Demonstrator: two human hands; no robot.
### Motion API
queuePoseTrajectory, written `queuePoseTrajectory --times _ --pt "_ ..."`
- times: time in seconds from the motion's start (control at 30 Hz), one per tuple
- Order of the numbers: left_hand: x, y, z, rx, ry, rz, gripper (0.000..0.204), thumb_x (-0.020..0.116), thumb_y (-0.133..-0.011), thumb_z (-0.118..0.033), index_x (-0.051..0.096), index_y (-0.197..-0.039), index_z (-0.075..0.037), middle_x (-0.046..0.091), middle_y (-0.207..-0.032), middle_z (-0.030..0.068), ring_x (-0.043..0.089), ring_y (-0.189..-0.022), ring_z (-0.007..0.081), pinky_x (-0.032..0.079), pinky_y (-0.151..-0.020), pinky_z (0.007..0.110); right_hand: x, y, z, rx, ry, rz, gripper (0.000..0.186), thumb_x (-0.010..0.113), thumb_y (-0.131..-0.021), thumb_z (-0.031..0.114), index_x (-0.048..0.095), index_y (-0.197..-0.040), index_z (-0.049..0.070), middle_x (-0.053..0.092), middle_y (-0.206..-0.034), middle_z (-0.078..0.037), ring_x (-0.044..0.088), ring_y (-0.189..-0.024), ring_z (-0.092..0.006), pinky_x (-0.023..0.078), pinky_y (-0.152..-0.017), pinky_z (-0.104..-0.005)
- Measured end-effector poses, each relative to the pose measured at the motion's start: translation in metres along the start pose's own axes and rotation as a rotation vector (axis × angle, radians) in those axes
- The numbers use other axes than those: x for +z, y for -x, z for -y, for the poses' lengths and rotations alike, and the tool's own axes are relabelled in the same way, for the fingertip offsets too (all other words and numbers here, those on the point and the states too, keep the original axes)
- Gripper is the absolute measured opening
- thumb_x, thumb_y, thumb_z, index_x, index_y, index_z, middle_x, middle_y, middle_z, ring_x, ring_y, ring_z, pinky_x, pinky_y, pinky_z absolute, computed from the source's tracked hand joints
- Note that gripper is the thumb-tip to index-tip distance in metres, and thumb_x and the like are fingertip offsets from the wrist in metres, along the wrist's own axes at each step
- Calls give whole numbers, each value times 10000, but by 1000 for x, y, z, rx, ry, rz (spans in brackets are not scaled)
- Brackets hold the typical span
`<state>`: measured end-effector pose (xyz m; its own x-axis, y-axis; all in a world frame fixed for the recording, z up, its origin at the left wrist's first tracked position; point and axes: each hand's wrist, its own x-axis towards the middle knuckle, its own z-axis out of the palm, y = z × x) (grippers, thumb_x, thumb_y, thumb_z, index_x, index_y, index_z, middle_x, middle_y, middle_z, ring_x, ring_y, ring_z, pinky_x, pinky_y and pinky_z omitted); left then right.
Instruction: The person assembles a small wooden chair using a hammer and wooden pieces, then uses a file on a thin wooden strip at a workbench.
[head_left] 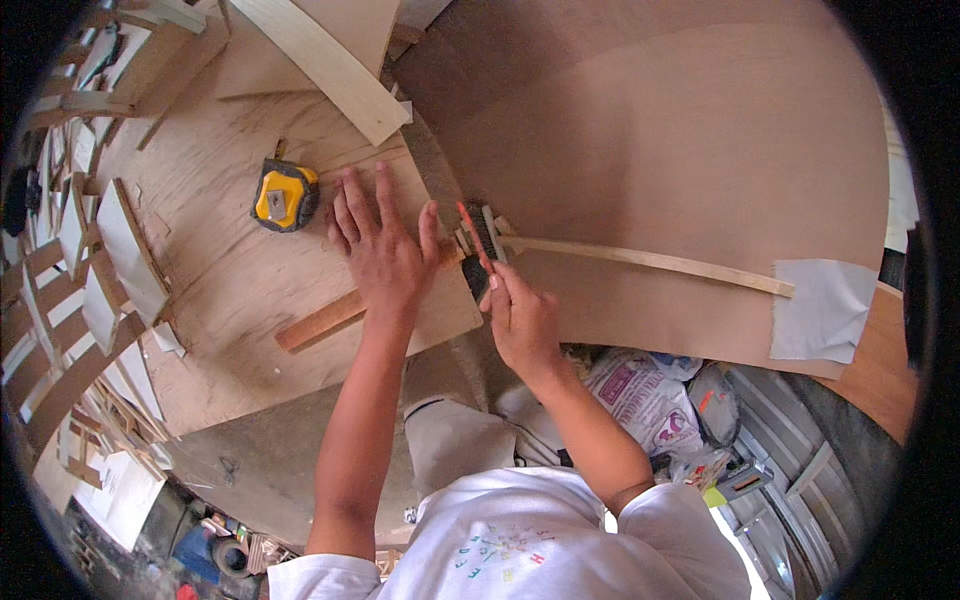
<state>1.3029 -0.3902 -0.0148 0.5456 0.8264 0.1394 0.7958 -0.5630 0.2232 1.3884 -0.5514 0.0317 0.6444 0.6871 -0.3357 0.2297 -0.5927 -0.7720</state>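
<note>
My left hand (385, 250) lies flat with its fingers spread, over a reddish-brown wood strip (320, 322) on the plywood work surface (220, 370). My right hand (522, 318) is closed around the lower end of a slim red-orange tool (474, 232), whose exact kind I cannot make out. That tool stands at the surface's right edge, close to the strip's far end. A yellow and black tape measure (284, 197) rests just left of my left fingers.
A pale board (330, 70) lies ahead. To the right spreads a large brown panel (680, 170), with a thin wood strip (650, 258) and grey-white sheet (822, 310) on it. Wood offcuts (130, 250) crowd the left. A printed plastic sack (640, 400) sits below the panel.
</note>
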Motion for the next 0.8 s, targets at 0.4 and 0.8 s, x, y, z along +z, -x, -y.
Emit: queuePoseTrajectory --times 0.4,0.8 --pt "3 3 4 15 72 -53 636 574 -1019 -459 482 -1518 -75 385 -1591 250 367 -1469 417 256 -1209 557 5 -13 13 -109 163 44 153 631 -995 143 683 -958 4 676 -752 -244 707 -734 -422 544 -629 -505" --pt "4 4 2 -12 83 -59 651 581 -1003 -472 487 -1517 -84 374 -1610 240 326 -1516 393 237 -1230 563 19 -15 13 -165 243 5 137 624 -989 110 670 -928 -4 661 -732 -256 708 -746 -435 539 -631 -514"
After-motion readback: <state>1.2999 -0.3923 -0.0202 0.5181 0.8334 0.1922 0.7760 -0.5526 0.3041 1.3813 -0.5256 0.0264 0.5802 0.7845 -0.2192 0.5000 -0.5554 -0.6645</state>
